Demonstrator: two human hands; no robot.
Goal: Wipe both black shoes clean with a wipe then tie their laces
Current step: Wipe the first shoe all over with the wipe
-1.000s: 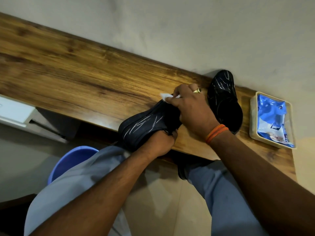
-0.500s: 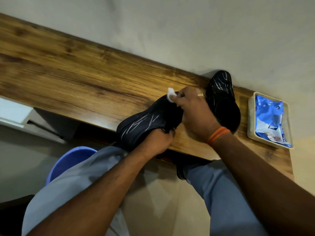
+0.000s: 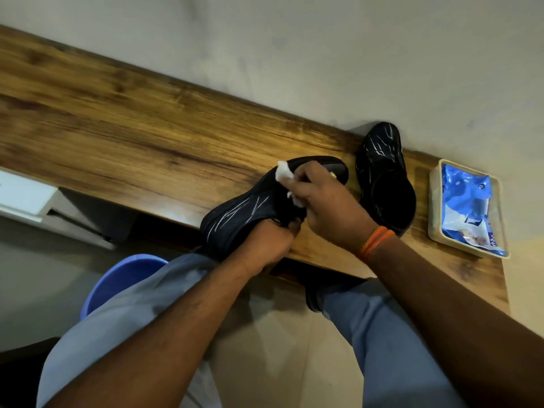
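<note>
A black shoe with pale streaks lies tilted over the front edge of the wooden shelf, toe toward the lower left. My left hand grips it from below at the middle. My right hand holds a crumpled white wipe and presses it on the shoe's upper near the heel opening. The second black shoe stands by itself on the shelf against the wall, to the right of my hands. Laces are hidden by my hands.
A cream tray holding a blue wipe pack sits at the shelf's right end. A blue bucket stands on the floor below left. A white box sits under the shelf at far left. My knees fill the lower view.
My right hand has slid the wipe along the shoe's upper toward the heel side; the shoe's heel end now shows beyond my fingers. My left hand keeps its grip.
</note>
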